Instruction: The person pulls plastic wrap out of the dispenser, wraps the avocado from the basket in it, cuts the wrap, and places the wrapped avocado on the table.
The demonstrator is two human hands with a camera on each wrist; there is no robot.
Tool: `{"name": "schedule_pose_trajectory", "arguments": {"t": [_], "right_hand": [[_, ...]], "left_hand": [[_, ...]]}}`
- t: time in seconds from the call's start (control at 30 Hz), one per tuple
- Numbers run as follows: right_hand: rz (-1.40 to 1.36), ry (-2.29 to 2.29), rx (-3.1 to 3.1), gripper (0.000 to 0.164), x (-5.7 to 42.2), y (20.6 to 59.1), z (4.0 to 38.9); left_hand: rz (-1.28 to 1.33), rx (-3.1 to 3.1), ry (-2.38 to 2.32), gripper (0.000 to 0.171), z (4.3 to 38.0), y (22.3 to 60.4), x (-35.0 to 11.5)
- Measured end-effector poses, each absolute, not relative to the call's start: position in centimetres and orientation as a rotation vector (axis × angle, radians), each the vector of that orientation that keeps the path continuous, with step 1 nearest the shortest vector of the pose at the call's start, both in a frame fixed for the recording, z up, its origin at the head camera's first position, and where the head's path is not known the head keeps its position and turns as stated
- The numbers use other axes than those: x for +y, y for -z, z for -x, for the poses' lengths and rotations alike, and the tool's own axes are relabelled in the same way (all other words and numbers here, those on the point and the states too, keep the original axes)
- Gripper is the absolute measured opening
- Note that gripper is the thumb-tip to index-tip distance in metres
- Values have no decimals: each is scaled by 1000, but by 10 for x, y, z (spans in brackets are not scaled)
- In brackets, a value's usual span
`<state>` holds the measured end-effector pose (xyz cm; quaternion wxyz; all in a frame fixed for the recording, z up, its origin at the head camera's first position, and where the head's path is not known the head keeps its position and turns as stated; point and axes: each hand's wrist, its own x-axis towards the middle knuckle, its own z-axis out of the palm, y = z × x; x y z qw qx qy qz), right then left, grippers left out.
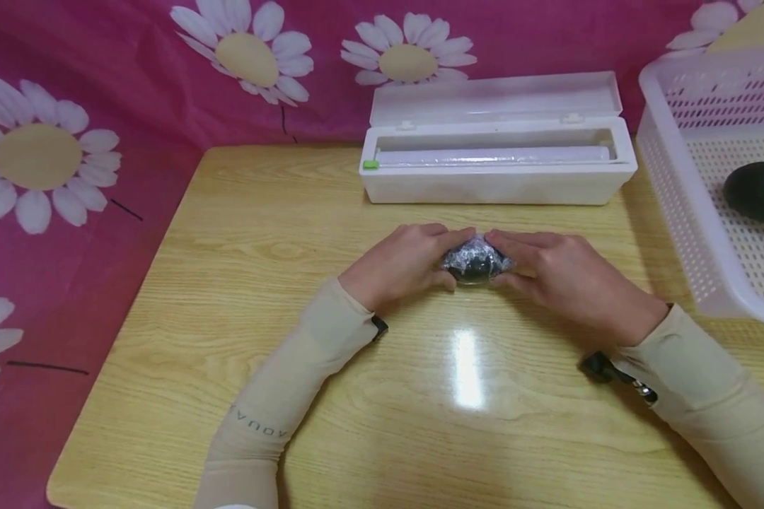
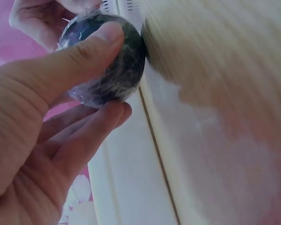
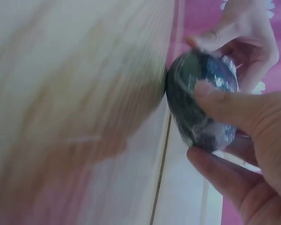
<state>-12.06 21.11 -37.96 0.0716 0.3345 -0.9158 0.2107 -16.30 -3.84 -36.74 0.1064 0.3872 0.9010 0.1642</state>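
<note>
A dark green avocado (image 1: 474, 268) wrapped in crinkled cling film sits on the wooden table, between the two hands. My left hand (image 1: 404, 261) grips its left end, with the thumb on the near side and the fingers on the far side. At the opposite end, my right hand (image 1: 563, 272) holds it between thumb and fingers in the same way. The left wrist view shows the left thumb (image 2: 91, 49) pressing the film. From the right wrist, the film on the avocado (image 3: 201, 93) looks tight and shiny, bunching near the fingers.
Behind the hands stands a white cling film box (image 1: 493, 187), lid raised, with a film roll (image 1: 493, 155) inside and a green slider (image 1: 371, 165). To the right, a white perforated basket (image 1: 700, 233) holds another dark avocado (image 1: 760, 192). Pink flowered cloth (image 1: 146, 85) hangs behind the table.
</note>
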Motion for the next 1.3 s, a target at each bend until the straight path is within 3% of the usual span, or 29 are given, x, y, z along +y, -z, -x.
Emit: {"name": "schedule_pose_trajectory", "arguments": {"t": [0.67, 0.9, 1.1, 1.3], "right_hand": [[-988, -603, -2742, 64, 204, 382, 124], [-981, -614, -2732, 61, 204, 382, 123], [-959, -630, -2744, 59, 205, 383, 122], [-889, -646, -2809, 57, 204, 382, 122]], "left_hand": [[-1176, 2547, -632, 55, 170, 364, -49], [-1114, 2521, -642, 58, 171, 364, -48], [-1052, 2494, -624, 76, 168, 366, -45], [-1099, 2610, -498, 70, 162, 368, -36]]}}
